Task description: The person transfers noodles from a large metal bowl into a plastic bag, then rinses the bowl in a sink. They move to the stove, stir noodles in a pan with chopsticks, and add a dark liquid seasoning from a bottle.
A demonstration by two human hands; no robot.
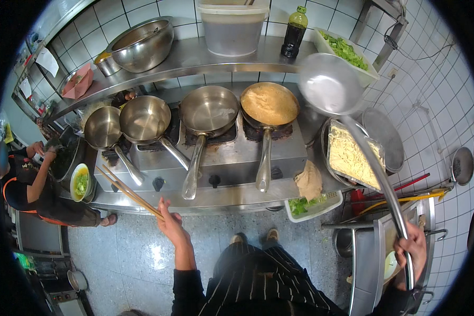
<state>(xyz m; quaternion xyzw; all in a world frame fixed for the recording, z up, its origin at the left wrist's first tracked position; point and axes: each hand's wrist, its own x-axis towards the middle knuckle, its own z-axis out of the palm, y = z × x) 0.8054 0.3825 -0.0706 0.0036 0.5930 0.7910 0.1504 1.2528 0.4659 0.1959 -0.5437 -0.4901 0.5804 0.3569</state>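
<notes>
My left hand (173,225) grips a pair of wooden chopsticks (130,192), their tips pointing up and left towards the stove front. In my right hand (410,251) is the long metal handle of a large ladle (331,83). Its bowl is blurred and hangs raised at the right end of the shelf. On the stove (237,158), a steel pan (265,158) holds an orange-brown, frothy liquid (269,103). Left of it stands a wide pan (209,112) with a pale patch at its bottom. Two more steel pans, one middle-sized (145,118) and one smaller (102,128), show bare metal inside.
A tray of yellow noodles (351,158) sits right of the stove, near a tan cloth (309,179). The shelf (189,59) bears a steel bowl (146,47), a plastic bucket (233,29), a dark bottle (295,33) and greens (343,49). Another person (35,181) works at left.
</notes>
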